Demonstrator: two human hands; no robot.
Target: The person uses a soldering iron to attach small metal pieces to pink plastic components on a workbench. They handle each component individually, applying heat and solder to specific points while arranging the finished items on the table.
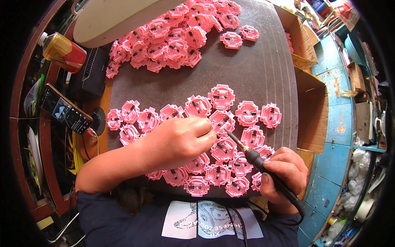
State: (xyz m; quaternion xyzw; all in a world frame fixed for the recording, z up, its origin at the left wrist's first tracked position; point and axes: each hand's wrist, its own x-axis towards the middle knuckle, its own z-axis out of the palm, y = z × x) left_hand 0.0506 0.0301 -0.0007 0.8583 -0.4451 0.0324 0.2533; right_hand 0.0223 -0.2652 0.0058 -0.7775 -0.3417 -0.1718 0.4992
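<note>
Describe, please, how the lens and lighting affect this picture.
In the head view, black surrounds the fisheye image; the right edge of the dark tabletop bows outward; a soft sheen lies on it; the blue cabinet looks brightly lit; the soldering iron and right hand show no obvious motion blur.

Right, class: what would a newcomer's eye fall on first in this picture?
First, the bright pink parts scattered over the near half of the dark table, with a large pink heap at its far end. Next, the soldering iron in the person's right grip, angled in among the scattered parts. Then the lit phone, off to the left.
</note>
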